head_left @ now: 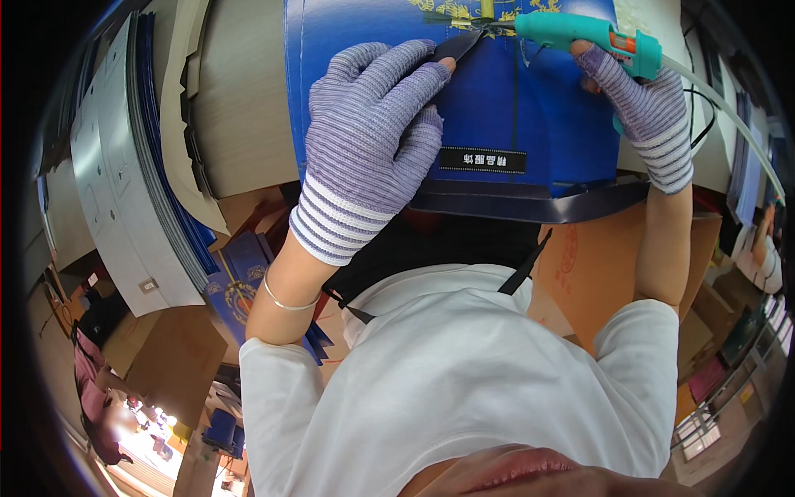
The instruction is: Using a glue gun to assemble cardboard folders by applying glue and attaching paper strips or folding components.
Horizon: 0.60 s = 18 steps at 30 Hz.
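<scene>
Left hand (373, 132): flat, open, pinning dark ribbon (457, 45) on blue box (530, 108). Right hand (650, 112), 3 o'clock: gripping teal glue gun (580, 35). Risk: hot nozzle burns the nearby fingertips, judging by closeness.

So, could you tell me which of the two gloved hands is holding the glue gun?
The right hand, at the upper right, grips the teal glue gun; the left hand lies flat on the blue box.

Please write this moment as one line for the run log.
left hand: presses black ribbon on blue box | right hand: holds teal glue gun
</scene>
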Motion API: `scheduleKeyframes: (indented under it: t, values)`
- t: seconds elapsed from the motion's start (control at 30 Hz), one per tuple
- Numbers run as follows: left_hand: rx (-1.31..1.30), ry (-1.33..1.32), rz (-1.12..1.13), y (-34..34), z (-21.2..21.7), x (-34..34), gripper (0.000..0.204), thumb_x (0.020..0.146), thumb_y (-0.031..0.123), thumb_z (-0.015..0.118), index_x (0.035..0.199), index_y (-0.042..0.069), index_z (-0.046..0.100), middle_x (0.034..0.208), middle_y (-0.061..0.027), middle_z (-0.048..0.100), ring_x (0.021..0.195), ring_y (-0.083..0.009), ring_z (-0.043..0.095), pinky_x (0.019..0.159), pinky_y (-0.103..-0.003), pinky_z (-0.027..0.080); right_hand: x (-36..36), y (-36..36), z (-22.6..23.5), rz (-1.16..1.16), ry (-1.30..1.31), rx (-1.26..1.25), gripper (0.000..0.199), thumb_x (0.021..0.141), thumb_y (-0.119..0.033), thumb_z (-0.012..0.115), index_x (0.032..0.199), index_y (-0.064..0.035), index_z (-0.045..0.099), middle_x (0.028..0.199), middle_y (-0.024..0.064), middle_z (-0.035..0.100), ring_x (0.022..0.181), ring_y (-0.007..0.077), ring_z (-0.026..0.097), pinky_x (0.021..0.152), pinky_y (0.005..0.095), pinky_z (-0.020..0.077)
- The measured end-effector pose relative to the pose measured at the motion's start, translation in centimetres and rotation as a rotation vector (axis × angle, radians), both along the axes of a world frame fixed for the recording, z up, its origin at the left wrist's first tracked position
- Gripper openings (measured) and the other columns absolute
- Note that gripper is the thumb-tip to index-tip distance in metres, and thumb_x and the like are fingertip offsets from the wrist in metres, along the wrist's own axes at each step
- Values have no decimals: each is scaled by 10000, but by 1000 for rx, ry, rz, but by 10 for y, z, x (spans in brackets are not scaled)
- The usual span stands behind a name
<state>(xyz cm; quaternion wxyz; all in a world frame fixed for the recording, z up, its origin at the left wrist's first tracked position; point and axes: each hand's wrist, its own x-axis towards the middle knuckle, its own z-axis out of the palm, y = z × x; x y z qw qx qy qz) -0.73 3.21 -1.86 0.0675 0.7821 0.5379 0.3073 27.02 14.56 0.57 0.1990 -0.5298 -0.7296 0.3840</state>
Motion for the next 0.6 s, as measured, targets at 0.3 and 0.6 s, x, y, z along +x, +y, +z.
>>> scheduleKeyframes:
  t: [0.3, 0.6]
  values:
    - [-18, -80, 80, 0, 0, 3, 284, 788, 96, 683, 1066, 86, 738, 1083, -111, 662, 1009, -303, 569, 929, -407, 431, -6, -9, 27, 119, -337, 278, 416, 826, -470, 760, 941, -70, 736, 709, 26, 669, 665, 102, 641, 621, 240, 497]
    - [33, -199, 36, 1, -10, 4, 270, 780, 62, 686, 1046, 57, 735, 1065, -107, 686, 973, -282, 600, 897, -376, 463, -5, -7, 25, 253, -398, 538, 372, 805, -416, 794, 859, -58, 706, 650, 24, 600, 575, 126, 597, 534, 272, 467]
